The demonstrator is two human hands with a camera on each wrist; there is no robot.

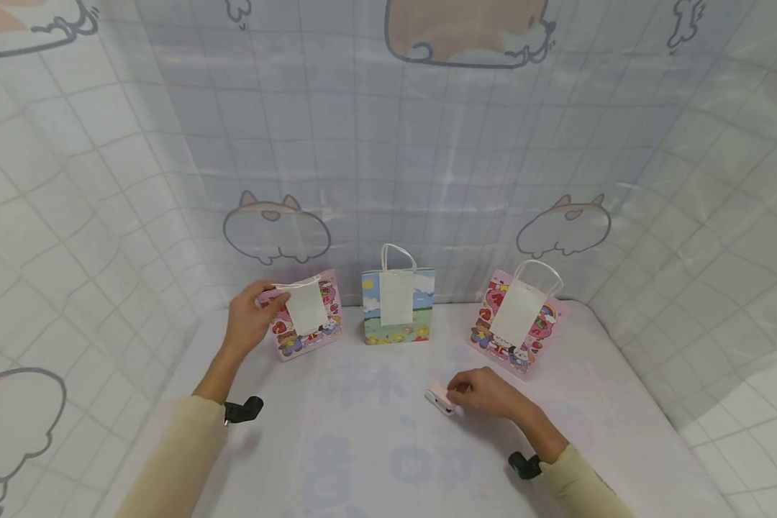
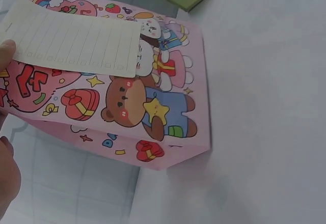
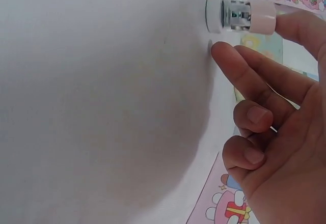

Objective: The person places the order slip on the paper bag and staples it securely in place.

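Note:
My left hand pinches the upper left edge of a pink paper gift bag, thumb in front and fingers behind. On this bag's front a lined white paper slip hangs over the cartoon print, with the thumb at its top end. A small pink and white stapler rests on the table in front of my right hand. In the right wrist view the thumb tip is right at the pink end of the stapler. The index and middle fingers extend beside it, and the other fingers are loosely bent.
A blue and green gift bag with a white slip stands at the back middle. Another pink gift bag with a white slip stands tilted at the right. Behind them rises a grid-patterned cloth wall; similar cloth walls flank the white table.

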